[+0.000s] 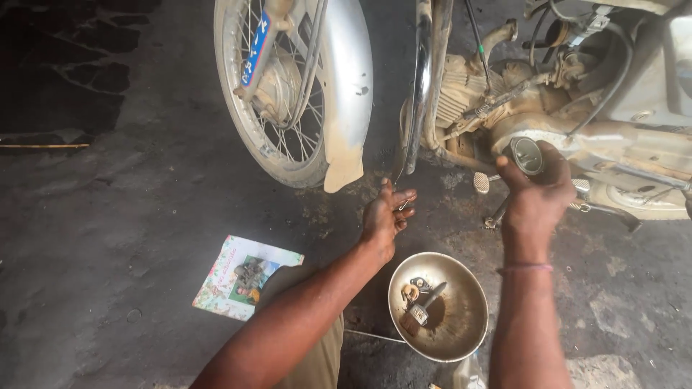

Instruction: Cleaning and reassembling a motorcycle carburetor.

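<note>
Dark, oil-stained concrete floor [130, 238] stretches under a dusty motorcycle, whose spoked front wheel [277, 94] and silver mudguard [346, 79] stand at the top of the view, with the engine [504, 108] to the right. The right hand [537, 194] is raised in front of the engine and closed around a small round metal cylinder [527, 155], its open end turned toward the camera; a thin band sits on that wrist. The left hand [386, 216] is held lower, just right of the mudguard's bottom edge, fingers loosely curled and pinching a small thin wire clip [405, 204] between thumb and fingertips. Between the two forearms, on the floor, lies a shallow round metal bowl [468, 317] holding a few small parts and a short tool with a dark handle [424, 310]. A colourful printed booklet [245, 277] lies flat on the floor to the left of the left forearm, well apart from the bowl. A foot peg [481, 182] juts out below the engine, near the right hand.
</note>
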